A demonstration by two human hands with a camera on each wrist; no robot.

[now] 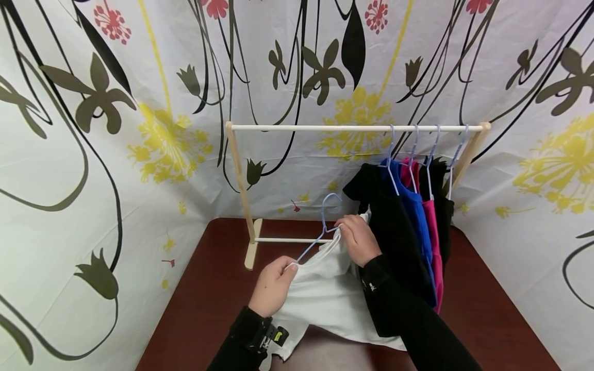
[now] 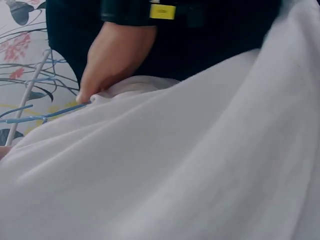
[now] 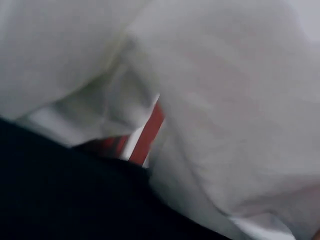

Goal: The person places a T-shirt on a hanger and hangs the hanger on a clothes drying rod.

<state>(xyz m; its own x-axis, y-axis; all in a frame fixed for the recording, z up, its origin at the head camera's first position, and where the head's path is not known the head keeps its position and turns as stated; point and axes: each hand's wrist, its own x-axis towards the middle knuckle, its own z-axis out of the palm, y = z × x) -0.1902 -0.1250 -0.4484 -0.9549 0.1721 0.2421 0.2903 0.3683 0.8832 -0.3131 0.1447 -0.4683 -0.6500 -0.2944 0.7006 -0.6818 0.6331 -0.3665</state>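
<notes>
Well, no readable writing anywhere: just a yellow tag (image 1: 279,337) on the left wrist strap, its print too small to make out. Left hand (image 1: 271,286) pinches the white shirt (image 1: 320,301) at its neckline, right where the blue hanger (image 1: 320,226) runs in. At two o'clock of it, the right hand (image 1: 358,238) grips the collar and hanger together. Behind stands the wooden rack (image 1: 241,180); black, blue and pink garments (image 1: 408,226) hang at its right end, touching the right sleeve.
</notes>
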